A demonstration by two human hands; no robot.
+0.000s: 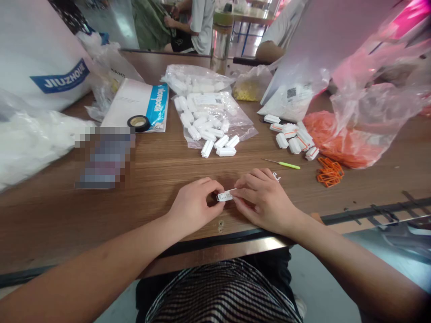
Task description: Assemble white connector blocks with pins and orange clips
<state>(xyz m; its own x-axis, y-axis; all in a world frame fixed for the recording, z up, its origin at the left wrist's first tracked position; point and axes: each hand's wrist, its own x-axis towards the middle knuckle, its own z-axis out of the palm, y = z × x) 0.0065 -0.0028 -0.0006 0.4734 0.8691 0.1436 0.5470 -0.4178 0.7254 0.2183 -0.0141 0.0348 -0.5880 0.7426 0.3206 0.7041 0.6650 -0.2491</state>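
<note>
Between my two hands, just above the front part of the table, is a small white plastic connector housing (pixel 225 195). My left hand (pixel 197 202) pinches its left end between thumb and fingers. The fingers of my right hand (pixel 261 197) close on its right end and cover that side. Another small white piece (pixel 276 176) peeks out behind my right fingers; how it is held I cannot tell. Beyond my hands lie several loose white housings (pixel 226 152). A pick with a lime-green handle (pixel 288 165) rests behind my right hand, near a small heap of orange clips (pixel 329 172).
A clear bag of white housings (pixel 202 101) lies mid-table. White pieces with orange strips (pixel 294 134) sit right, beside a bag of orange parts (pixel 353 143). Leftward are a notebook (pixel 128 101), black tape (pixel 138 123) and a blurred-out rectangle (pixel 106 159). A bottle (pixel 221 42) stands behind; people sit beyond.
</note>
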